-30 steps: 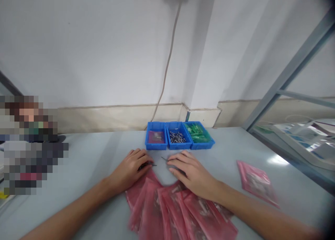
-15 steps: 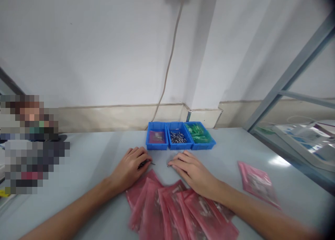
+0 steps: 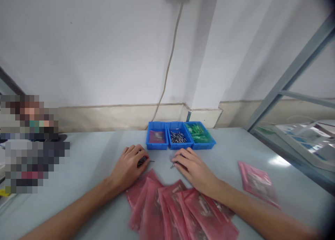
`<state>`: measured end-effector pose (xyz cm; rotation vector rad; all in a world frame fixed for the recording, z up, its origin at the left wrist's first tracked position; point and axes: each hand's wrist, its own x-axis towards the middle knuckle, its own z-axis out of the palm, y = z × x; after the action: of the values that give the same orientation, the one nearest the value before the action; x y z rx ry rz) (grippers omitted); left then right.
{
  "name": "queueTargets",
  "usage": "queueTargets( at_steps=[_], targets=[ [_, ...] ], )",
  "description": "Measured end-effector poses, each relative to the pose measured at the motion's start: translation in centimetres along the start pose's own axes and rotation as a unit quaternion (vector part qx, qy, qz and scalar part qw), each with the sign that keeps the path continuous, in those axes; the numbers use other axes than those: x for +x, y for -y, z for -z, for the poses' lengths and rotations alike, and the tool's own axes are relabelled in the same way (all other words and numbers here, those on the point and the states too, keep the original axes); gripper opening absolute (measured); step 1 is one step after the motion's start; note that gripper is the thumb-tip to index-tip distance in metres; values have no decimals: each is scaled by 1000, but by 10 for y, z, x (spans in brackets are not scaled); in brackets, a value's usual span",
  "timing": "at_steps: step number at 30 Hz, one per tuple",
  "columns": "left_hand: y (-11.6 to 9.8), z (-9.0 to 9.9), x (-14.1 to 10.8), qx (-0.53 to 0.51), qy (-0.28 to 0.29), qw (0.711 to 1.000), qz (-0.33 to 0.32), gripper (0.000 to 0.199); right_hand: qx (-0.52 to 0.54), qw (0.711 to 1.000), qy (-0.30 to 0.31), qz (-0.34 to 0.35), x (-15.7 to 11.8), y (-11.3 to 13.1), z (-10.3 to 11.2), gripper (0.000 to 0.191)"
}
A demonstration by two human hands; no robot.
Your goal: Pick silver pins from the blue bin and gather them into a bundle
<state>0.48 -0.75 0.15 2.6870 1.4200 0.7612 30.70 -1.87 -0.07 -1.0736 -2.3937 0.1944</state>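
Note:
My left hand [image 3: 129, 166] rests on the table left of the middle, its fingers curled around a cluster of small dark metal screws [image 3: 142, 161]. One thin shank pokes out past the fingertips. To the right, my right hand [image 3: 195, 170] is bent down over the tabletop, thumb and fingers closed at a small shiny screw [image 3: 172, 166]; how many lie under the fingers is hidden. Pink plastic bags [image 3: 154, 208] with small parts inside are fanned out between my forearms, overlapping one another. The right wrist lies over the upper bags.
Three blue bins stand in a row beyond my hands: one with a pink bag [image 3: 157, 137], one with loose screws [image 3: 178, 137], one with green bags [image 3: 200, 134]. Another pink bag [image 3: 259, 182] lies at the right. A metal frame [image 3: 290, 72] rises there; a blurred-out person is at left.
My right hand has shifted slightly right and up, and more of the shiny screw shows by its fingertips. My left hand has moved slightly left and up, still holding its cluster.

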Motion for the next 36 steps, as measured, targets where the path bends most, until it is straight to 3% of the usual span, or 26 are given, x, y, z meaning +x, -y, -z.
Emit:
queueTargets(
  at_steps=[4,12,24,29,36],
  targets=[
    [0,0,0,1,12,1000,2,11,-11,1000,9,-3,0,2,2,10],
    [0,-2,1,-26,24,999,3,19,-53,998,14,-20,0,3,1,15],
    [2,-2,1,-58,41,997,-14,11,-34,998,-14,-51,-1,-1,-1,21],
    [4,-4,0,-51,31,998,9,9,-33,997,-11,-69,-4,-6,-4,17],
    [2,-2,2,-85,43,995,-15,12,-7,998,-22,-53,-4,-5,-2,24]
  ],
)
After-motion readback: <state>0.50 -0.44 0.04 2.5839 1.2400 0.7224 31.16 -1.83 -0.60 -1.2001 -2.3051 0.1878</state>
